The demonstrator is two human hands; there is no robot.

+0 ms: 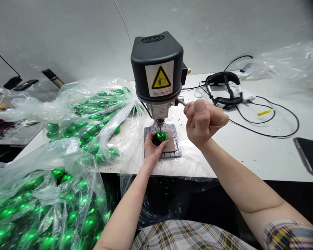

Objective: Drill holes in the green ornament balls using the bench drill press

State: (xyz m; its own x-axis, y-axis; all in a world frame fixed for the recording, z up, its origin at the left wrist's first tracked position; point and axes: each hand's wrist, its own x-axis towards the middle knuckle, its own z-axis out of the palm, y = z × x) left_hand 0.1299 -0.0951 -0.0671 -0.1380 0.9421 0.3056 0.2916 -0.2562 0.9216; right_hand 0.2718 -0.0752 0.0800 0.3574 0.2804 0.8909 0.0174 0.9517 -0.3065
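A small black bench drill press (157,66) with a yellow warning label stands on the white table. My left hand (152,149) grips a shiny green ball (161,136) on the grey drill base plate (175,130), right under the chuck and bit. Beside the drill head, my right hand (203,121) is a closed fist around the metal feed lever (182,102).
A clear plastic bag of green balls (94,114) lies left of the drill, and another bag of green balls (39,205) sits lower left. A black headset (224,91) with cables lies behind my right hand. A dark phone (310,154) is at the right edge.
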